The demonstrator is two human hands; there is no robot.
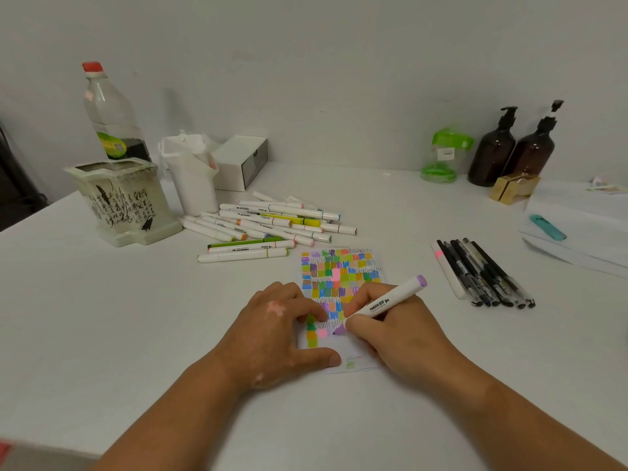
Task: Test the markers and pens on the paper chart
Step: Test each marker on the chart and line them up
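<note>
A paper chart (343, 270) covered in small coloured swatches lies on the white table in front of me. My right hand (397, 331) grips a white marker with a purple cap end (390, 300); its purple tip touches the chart's lower part beside a pink swatch. My left hand (275, 331) lies flat on the chart's left edge, fingers spread, pinning the paper down. A pile of white markers (268, 226) sits behind the chart to the left. A row of black pens (486, 273) lies to the right, with a pink-banded white marker beside them.
At the back left stand a ceramic pot (122, 202), a white holder (190, 178), a white box (243, 161) and a clear bottle (108, 113). Two brown pump bottles (513, 147), a green container (443, 154) and a gold object (513, 188) stand at the back right. A white stack with a teal item (547, 227) is far right.
</note>
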